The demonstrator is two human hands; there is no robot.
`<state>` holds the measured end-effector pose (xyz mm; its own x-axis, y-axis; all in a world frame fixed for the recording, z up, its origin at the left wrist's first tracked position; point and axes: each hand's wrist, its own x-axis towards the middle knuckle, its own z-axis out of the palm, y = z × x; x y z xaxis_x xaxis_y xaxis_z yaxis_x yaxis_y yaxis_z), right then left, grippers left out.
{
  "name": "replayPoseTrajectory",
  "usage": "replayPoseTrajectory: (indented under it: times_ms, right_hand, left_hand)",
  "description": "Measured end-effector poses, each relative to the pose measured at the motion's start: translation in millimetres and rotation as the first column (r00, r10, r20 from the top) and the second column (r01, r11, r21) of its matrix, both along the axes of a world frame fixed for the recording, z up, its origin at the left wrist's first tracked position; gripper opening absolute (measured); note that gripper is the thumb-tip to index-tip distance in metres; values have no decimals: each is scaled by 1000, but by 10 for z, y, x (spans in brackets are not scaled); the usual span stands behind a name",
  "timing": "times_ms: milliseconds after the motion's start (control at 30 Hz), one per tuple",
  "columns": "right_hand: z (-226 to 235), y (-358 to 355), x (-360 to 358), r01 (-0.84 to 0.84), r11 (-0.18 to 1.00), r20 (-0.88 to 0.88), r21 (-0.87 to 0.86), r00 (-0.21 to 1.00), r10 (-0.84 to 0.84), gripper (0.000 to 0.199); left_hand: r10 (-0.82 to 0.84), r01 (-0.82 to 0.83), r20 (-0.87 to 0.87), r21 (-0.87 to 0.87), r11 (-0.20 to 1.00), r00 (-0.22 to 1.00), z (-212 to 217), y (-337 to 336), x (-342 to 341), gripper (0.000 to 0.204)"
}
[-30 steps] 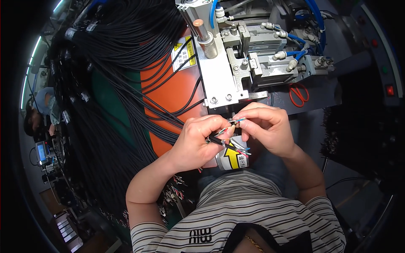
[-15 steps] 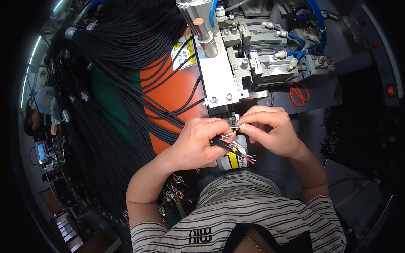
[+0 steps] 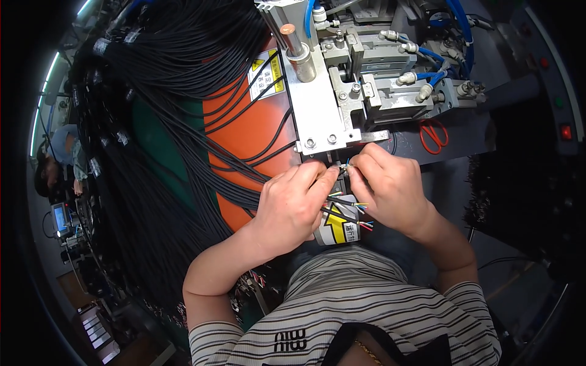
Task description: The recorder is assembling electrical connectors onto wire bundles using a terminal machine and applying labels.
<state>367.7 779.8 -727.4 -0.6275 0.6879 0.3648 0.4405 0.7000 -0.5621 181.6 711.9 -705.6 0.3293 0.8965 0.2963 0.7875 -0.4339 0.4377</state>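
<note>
My left hand [image 3: 292, 206] and my right hand [image 3: 389, 186] meet just below the grey metal machine [image 3: 342, 91]. Both pinch the stripped end of a black cable [image 3: 339, 201], whose thin coloured wires fan out by my right fingers. The fingertips hold the wire tips close under the machine's front plate [image 3: 317, 122]. Beneath the hands sits a small grey box with a yellow arrow label [image 3: 339, 230].
A big bundle of black cables [image 3: 165, 122] drapes over an orange and green surface [image 3: 244, 134] at left. Red-handled scissors [image 3: 432, 134] lie right of the machine. Blue air hoses [image 3: 452, 36] run along the top. Another person [image 3: 58, 165] sits far left.
Both hands have moved up a little, bringing the wire ends closer under the machine's front plate.
</note>
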Motion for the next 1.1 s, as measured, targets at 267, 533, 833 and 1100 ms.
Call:
replayPoseTrajectory:
  times_ms: [267,533,833,1100]
  right_hand:
    - [-95,20,73,-1,999,-59,-36,998,-1,8]
    - [-165,1,124,16,999,-99,-37,995,-19,9]
    - [-97,99,215,-41,998,1,-47,999,41,7]
    - [-2,163,222,-24,960,-128,-280,992,-12,5]
  left_hand:
    - [-27,29,33,-69,997,999,-5,58,16,48]
    - [-93,91,-37,-50,995,995,-74,62,69,46]
    - [-142,135,-239,-46,990,961,66,126,212,45]
    - [-50,41,-131,-69,997,990,172,106,104,41]
